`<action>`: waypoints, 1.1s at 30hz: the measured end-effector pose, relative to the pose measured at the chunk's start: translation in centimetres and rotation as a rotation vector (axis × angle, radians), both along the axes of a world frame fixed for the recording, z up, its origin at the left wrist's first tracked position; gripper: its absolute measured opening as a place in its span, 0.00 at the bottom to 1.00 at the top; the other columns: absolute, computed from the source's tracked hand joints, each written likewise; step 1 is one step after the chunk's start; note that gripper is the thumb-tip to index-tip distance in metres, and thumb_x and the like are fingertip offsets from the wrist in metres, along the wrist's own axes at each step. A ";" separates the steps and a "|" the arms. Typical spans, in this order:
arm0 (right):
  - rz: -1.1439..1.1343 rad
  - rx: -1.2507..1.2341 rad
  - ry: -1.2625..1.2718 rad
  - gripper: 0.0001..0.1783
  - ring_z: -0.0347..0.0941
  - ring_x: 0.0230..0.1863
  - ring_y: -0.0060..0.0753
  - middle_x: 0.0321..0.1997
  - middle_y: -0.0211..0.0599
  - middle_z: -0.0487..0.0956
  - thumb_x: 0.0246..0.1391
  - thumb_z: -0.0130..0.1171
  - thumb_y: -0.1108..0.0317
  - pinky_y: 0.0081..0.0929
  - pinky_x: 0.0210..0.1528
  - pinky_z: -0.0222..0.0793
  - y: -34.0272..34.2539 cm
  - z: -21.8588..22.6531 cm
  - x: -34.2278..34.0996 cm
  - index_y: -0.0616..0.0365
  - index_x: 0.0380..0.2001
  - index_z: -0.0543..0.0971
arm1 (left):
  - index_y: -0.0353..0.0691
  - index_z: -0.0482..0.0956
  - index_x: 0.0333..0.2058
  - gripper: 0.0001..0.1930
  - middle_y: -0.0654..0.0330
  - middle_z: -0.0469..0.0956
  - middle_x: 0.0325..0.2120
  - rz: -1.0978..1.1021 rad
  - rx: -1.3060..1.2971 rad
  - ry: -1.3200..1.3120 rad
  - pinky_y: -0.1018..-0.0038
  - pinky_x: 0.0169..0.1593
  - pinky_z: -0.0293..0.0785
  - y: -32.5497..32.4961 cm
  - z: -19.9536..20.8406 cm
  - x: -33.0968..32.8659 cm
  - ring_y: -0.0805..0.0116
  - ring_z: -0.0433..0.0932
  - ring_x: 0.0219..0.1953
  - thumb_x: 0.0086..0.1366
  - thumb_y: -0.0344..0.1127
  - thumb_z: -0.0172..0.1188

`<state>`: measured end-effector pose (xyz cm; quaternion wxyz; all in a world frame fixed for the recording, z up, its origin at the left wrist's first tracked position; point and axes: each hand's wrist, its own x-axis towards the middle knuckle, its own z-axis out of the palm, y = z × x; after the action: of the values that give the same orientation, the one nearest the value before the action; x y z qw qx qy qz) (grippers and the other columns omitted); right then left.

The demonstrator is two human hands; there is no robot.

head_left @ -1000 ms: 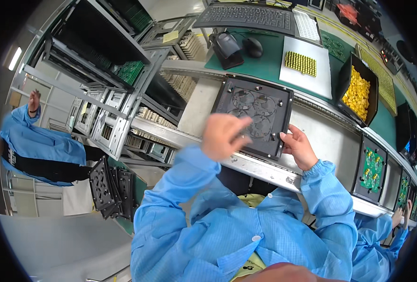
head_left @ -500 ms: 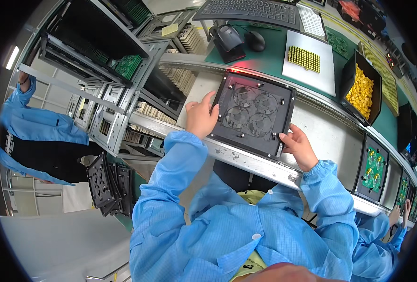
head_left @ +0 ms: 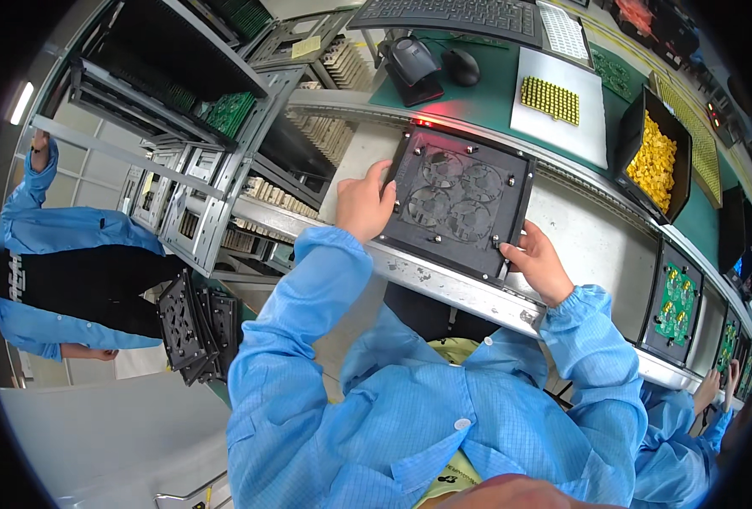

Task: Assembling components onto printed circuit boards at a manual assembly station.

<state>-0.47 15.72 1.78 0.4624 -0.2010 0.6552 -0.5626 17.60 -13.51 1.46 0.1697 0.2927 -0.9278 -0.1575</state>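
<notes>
A square black fixture plate (head_left: pixel 456 253) lies across the rail in front of me. Four round cut-outs show in its middle, with small metal posts or latches around them. My left hand (head_left: pixel 363 202) is at its left edge, thumb and index finger against the frame and the other fingers partly hidden. At the lower right corner, my right hand (head_left: pixel 539 265) pinches the frame, its thumb on top and fingers along the side.
Along the rail on the right sits another black fixture (head_left: pixel 690 293) with green circuit boards. A black bin of yellow parts (head_left: pixel 651 165), a yellow pin block (head_left: pixel 550 100), a scanner (head_left: pixel 412 64) and a mouse (head_left: pixel 461 67) stand beyond. Racks (head_left: pixel 181 110) and a co-worker (head_left: pixel 79 271) are left.
The fixture and both my hands stay nearly in place. The co-worker at the left has shifted, and their lower hand now shows.
</notes>
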 end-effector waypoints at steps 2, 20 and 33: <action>0.022 0.018 0.024 0.35 0.80 0.46 0.25 0.51 0.37 0.83 0.65 0.61 0.72 0.24 0.45 0.75 0.4 0.3 -0.3 0.63 0.72 0.60 | 0.48 0.78 0.58 0.19 0.58 0.85 0.31 -0.060 0.260 0.125 0.59 0.51 0.69 -1.3 0.1 0.5 0.55 0.83 0.33 0.70 0.42 0.61; -0.405 0.168 0.241 0.27 0.71 0.48 0.15 0.55 0.25 0.77 0.70 0.58 0.60 0.19 0.46 0.66 7.4 0.0 -5.4 0.56 0.67 0.69 | 0.41 0.84 0.45 0.13 0.60 0.85 0.42 0.644 -0.978 -0.580 0.53 0.73 0.53 -34.7 0.6 7.3 0.59 0.78 0.55 0.68 0.34 0.53; -0.384 -0.014 0.382 0.23 0.71 0.58 0.25 0.61 0.37 0.74 0.70 0.58 0.68 0.25 0.63 0.65 9.1 -4.1 -7.2 0.64 0.63 0.69 | 0.49 0.85 0.33 0.06 0.70 0.84 0.33 0.008 -0.855 0.356 0.61 0.55 0.66 -15.1 7.3 4.9 0.71 0.82 0.42 0.56 0.33 0.70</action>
<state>-7.66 24.83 -2.34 0.2139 -0.1790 0.7526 -0.5965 22.49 -28.59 8.72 0.4323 0.1682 -0.8648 0.1922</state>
